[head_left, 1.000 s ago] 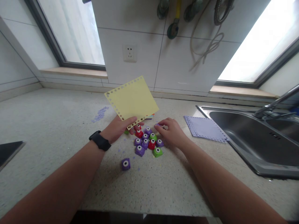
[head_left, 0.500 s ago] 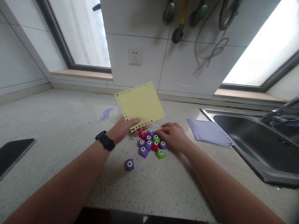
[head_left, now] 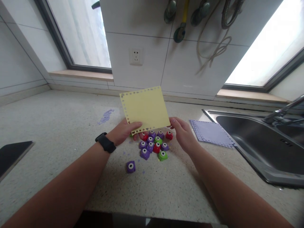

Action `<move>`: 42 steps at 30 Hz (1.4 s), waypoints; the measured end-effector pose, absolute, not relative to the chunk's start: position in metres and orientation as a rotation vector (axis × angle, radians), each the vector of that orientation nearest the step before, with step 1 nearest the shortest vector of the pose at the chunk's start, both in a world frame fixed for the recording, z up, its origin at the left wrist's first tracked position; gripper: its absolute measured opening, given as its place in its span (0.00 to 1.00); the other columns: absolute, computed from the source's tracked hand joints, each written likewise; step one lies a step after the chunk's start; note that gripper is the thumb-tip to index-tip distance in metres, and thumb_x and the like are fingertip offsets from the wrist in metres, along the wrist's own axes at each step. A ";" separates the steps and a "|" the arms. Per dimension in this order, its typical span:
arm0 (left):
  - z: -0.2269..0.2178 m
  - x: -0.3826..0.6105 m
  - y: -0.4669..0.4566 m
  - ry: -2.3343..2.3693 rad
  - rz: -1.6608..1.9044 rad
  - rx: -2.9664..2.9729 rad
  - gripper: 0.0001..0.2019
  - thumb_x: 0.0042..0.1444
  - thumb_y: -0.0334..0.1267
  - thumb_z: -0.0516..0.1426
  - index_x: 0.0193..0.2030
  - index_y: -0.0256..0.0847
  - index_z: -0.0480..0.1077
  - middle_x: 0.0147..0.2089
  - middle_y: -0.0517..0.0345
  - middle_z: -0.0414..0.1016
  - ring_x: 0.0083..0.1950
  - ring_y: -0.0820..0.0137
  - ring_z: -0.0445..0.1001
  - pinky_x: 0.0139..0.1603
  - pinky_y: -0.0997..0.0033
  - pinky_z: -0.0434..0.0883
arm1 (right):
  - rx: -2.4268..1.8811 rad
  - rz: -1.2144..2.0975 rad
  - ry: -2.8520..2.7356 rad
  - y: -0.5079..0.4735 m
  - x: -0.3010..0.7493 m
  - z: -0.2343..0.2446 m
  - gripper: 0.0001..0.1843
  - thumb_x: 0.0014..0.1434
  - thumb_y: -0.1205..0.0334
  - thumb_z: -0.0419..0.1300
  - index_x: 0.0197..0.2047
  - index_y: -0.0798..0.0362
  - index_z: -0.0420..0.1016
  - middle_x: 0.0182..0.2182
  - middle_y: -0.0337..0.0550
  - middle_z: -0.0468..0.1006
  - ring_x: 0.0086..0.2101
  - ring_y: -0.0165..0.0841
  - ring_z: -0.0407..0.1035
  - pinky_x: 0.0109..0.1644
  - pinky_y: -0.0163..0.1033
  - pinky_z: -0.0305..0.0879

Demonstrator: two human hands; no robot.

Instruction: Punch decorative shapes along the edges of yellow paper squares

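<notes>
A sheet of yellow paper (head_left: pixel 146 107), with small shapes punched along its left, top and part of its bottom edge, is held tilted above the counter. My left hand (head_left: pixel 122 131) is closed on its lower left corner, thumb on top and fingers beneath. At the lower right corner, my right hand (head_left: pixel 180 129) pinches the sheet between thumb and fingers. Under the paper's bottom edge stand several craft punches in purple, red and green, among them a green punch (head_left: pixel 162 155) and a red punch (head_left: pixel 169 135). A lone purple punch (head_left: pixel 130 166) sits closer to me.
Purple punched sheets (head_left: pixel 211 133) lie stacked on the right beside the steel sink (head_left: pixel 251 152). Purple paper bits (head_left: pixel 106 116) are heaped at the left rear. A dark flat object (head_left: pixel 14 155) rests at the far left. Small paper scraps dot the counter (head_left: pixel 114 190).
My right hand has moved from among the punches up to the paper's right corner and gripped it. The sheet has shifted slightly right. Punches formerly behind that hand now show.
</notes>
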State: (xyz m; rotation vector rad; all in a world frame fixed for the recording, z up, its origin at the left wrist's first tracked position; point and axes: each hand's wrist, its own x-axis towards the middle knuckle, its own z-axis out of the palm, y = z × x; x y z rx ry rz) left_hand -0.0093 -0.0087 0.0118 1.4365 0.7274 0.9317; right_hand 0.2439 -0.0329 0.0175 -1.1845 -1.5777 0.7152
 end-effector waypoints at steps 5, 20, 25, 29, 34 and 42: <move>0.013 -0.009 -0.012 0.735 0.854 1.423 0.13 0.59 0.44 0.61 0.40 0.34 0.78 0.31 0.45 0.83 0.25 0.66 0.79 0.19 0.74 0.68 | -1.077 0.921 -1.472 -0.033 0.242 0.011 0.19 0.65 0.45 0.56 0.33 0.50 0.78 0.29 0.41 0.75 0.32 0.36 0.68 0.39 0.41 0.66; 0.014 -0.012 -0.008 0.762 0.780 1.470 0.15 0.61 0.43 0.59 0.32 0.32 0.79 0.31 0.42 0.83 0.25 0.68 0.79 0.19 0.76 0.68 | -1.070 0.824 -1.342 -0.029 0.245 0.009 0.10 0.57 0.54 0.66 0.32 0.51 0.79 0.28 0.37 0.77 0.30 0.31 0.67 0.35 0.39 0.63; 0.019 -0.010 -0.007 0.850 0.882 1.460 0.14 0.60 0.43 0.60 0.30 0.33 0.77 0.25 0.47 0.81 0.23 0.71 0.76 0.19 0.78 0.68 | -1.065 0.849 -1.296 -0.024 0.245 0.006 0.10 0.57 0.54 0.66 0.37 0.51 0.79 0.31 0.39 0.79 0.31 0.32 0.70 0.36 0.40 0.66; 0.018 -0.011 -0.002 0.892 1.077 1.376 0.13 0.60 0.43 0.61 0.32 0.32 0.75 0.29 0.45 0.82 0.23 0.73 0.75 0.19 0.79 0.67 | -1.088 0.831 -1.316 -0.025 0.244 0.009 0.14 0.59 0.54 0.64 0.47 0.51 0.78 0.32 0.41 0.80 0.30 0.32 0.71 0.38 0.42 0.69; 0.018 -0.014 0.006 0.916 1.364 1.214 0.10 0.60 0.39 0.62 0.41 0.33 0.74 0.36 0.46 0.83 0.24 0.74 0.76 0.19 0.80 0.67 | -1.165 0.706 -1.481 -0.029 0.241 0.008 0.15 0.62 0.54 0.60 0.50 0.51 0.75 0.35 0.44 0.80 0.34 0.35 0.73 0.38 0.43 0.70; 0.019 -0.018 0.011 0.945 1.481 1.114 0.09 0.60 0.35 0.59 0.43 0.32 0.74 0.35 0.49 0.83 0.24 0.76 0.75 0.18 0.81 0.65 | -0.991 0.287 -2.163 -0.047 0.233 0.018 0.10 0.66 0.63 0.56 0.46 0.48 0.78 0.43 0.47 0.80 0.45 0.40 0.72 0.53 0.49 0.67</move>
